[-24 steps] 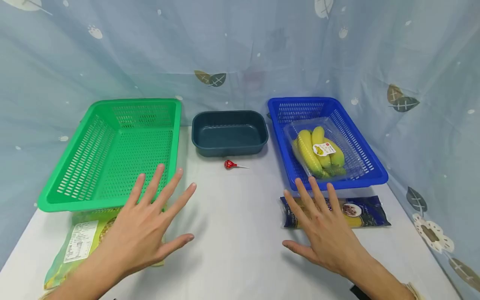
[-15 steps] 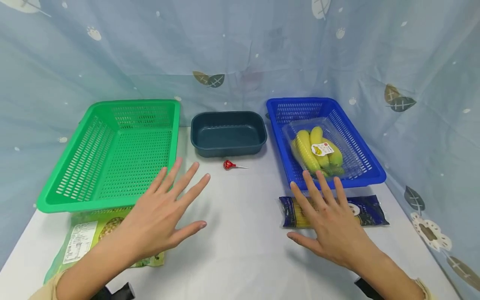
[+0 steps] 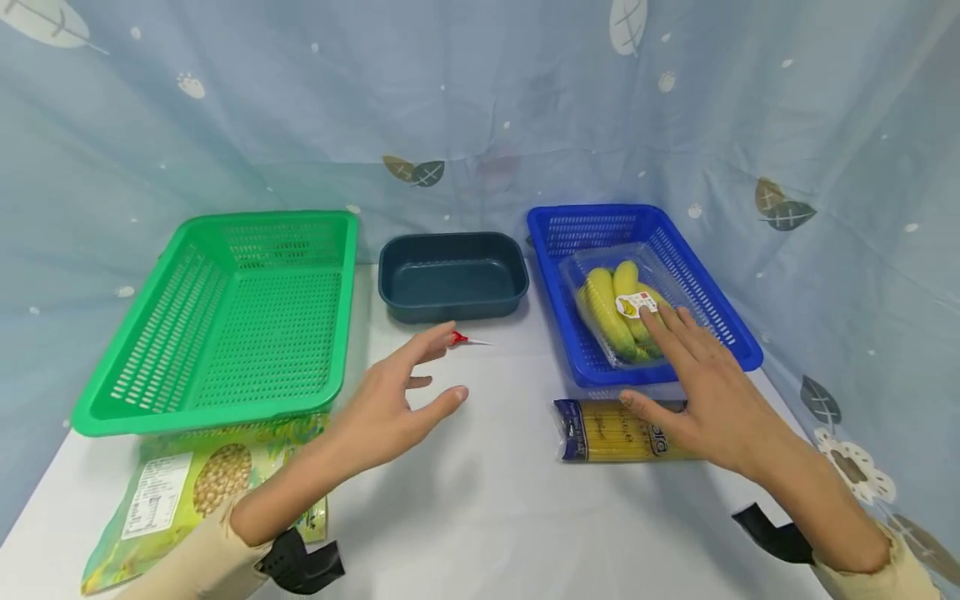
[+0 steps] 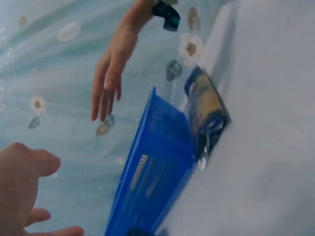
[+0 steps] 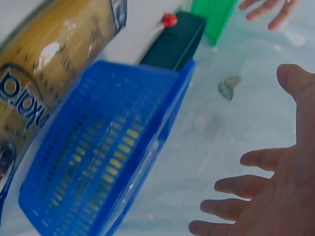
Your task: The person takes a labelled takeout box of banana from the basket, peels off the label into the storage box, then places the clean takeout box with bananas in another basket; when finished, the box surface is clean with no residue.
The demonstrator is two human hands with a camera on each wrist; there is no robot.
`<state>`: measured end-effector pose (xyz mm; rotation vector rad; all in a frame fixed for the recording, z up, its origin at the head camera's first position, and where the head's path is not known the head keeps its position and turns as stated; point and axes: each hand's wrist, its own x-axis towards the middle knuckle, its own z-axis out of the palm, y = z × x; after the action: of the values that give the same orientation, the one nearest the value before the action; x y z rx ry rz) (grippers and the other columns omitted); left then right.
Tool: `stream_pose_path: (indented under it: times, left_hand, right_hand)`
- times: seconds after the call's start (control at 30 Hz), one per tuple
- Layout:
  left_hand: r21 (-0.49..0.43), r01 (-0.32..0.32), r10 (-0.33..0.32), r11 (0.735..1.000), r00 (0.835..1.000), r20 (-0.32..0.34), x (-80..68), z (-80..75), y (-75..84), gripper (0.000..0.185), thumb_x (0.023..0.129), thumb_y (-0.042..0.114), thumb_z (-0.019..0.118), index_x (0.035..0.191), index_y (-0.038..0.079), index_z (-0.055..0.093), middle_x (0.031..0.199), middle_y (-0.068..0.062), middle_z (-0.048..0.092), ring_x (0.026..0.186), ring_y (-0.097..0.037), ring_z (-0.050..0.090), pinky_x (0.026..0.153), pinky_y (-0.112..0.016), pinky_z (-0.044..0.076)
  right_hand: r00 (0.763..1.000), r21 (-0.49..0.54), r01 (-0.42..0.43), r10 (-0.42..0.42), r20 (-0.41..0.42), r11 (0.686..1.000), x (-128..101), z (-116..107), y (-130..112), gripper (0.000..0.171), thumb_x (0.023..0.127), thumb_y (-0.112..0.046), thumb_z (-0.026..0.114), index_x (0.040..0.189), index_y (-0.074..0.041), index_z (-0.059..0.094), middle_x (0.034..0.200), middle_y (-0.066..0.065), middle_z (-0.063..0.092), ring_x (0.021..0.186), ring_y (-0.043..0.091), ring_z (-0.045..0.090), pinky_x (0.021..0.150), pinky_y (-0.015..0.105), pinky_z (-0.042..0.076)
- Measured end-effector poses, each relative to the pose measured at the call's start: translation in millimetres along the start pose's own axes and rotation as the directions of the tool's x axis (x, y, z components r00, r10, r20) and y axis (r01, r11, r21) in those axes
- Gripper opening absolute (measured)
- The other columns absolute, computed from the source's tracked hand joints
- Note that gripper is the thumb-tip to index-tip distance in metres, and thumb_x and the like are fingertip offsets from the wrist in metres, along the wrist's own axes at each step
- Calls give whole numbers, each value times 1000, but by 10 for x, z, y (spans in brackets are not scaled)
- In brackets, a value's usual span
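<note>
Both hands are bare: the left hand (image 3: 390, 408); the right hand (image 3: 708, 387). Cream sleeves reach the wrists; each wrist bears a black strap.

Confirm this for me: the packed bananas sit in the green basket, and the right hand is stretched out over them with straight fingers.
Not quite. The head view shows the packed bananas in the blue basket, not the green basket, which holds nothing that shows. The rest stands: the right hand is stretched out over them with straight fingers.
</note>
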<state>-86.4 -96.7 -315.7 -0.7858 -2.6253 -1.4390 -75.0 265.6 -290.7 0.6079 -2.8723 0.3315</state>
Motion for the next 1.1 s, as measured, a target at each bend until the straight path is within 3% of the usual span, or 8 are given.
stream_pose_path:
  times: [0.13, 0.23, 0.47, 0.57, 0.77, 0.9, 0.97, 1.1]
  left_hand:
    - [-167, 69, -75, 984, 997, -31, 99, 121, -10, 62, 86, 36, 67, 140, 33, 35, 127, 9, 51, 113, -8, 52, 82, -29, 52]
    - [-239, 129, -138, 962, 990, -20, 183, 203, -21, 63, 86, 35, 67, 140, 32, 35, 122, 7, 54, 110, -10, 56, 80, -31, 52]
    - [-304, 173, -176, 937, 984, 17, 417, 451, -88, 64, 86, 35, 67, 140, 32, 33, 117, 5, 56, 103, -9, 58, 76, -34, 53]
    - [-323, 181, -183, 929, 983, 26, 514, 546, -75, 66, 86, 31, 67, 142, 29, 32, 116, 3, 55, 103, -11, 58, 73, -32, 54]
    - [-461, 245, -241, 853, 968, 68, 718, 715, -44, 69, 86, 26, 69, 144, 25, 31, 114, -4, 54, 102, -17, 59, 70, -35, 56]
    - [-493, 282, -284, 823, 956, 73, 841, 811, -24, 70, 85, 24, 70, 143, 23, 32, 110, -4, 55, 98, -15, 60, 69, -36, 56]
    - [-492, 300, -307, 818, 949, 68, 886, 844, -25, 70, 84, 24, 71, 143, 24, 33, 109, -2, 55, 97, -13, 60, 68, -35, 56]
    - [-455, 309, -325, 835, 945, 46, 953, 886, -56, 70, 84, 24, 71, 143, 24, 33, 108, 1, 55, 97, -11, 60, 67, -32, 55]
  right_hand:
    - [997, 74, -74, 73, 15, 995, 77, -41, 150, 87, 85, -50, 62, 151, -28, 9, 155, 4, 8, 140, 33, 9, 102, 67, 15]
    - [994, 141, -109, 107, 25, 984, 156, -71, 260, 84, 85, -47, 63, 150, -31, 11, 154, 7, 15, 136, 39, 19, 96, 70, 22]
    - [985, 236, -173, 166, 51, 956, 296, -151, 464, 77, 88, -42, 61, 150, -31, 17, 149, 17, 26, 131, 46, 25, 94, 70, 24]
    - [982, 222, -190, 184, 48, 956, 373, -191, 554, 76, 89, -43, 59, 150, -26, 18, 148, 20, 26, 130, 48, 25, 95, 70, 23]
    - [980, 186, -199, 192, 57, 962, 572, -267, 697, 74, 92, -44, 54, 150, -17, 18, 145, 25, 28, 125, 53, 28, 94, 69, 25]
    - [977, 173, -212, 202, 74, 962, 704, -283, 778, 74, 92, -47, 51, 150, -14, 18, 145, 27, 28, 125, 54, 28, 94, 69, 24]
    - [974, 160, -220, 208, 87, 962, 779, -272, 813, 75, 93, -49, 50, 150, -13, 18, 145, 26, 28, 126, 53, 28, 94, 69, 24]
    - [970, 136, -229, 215, 110, 964, 940, -260, 862, 78, 92, -54, 47, 150, -11, 19, 145, 27, 27, 126, 52, 26, 95, 69, 23]
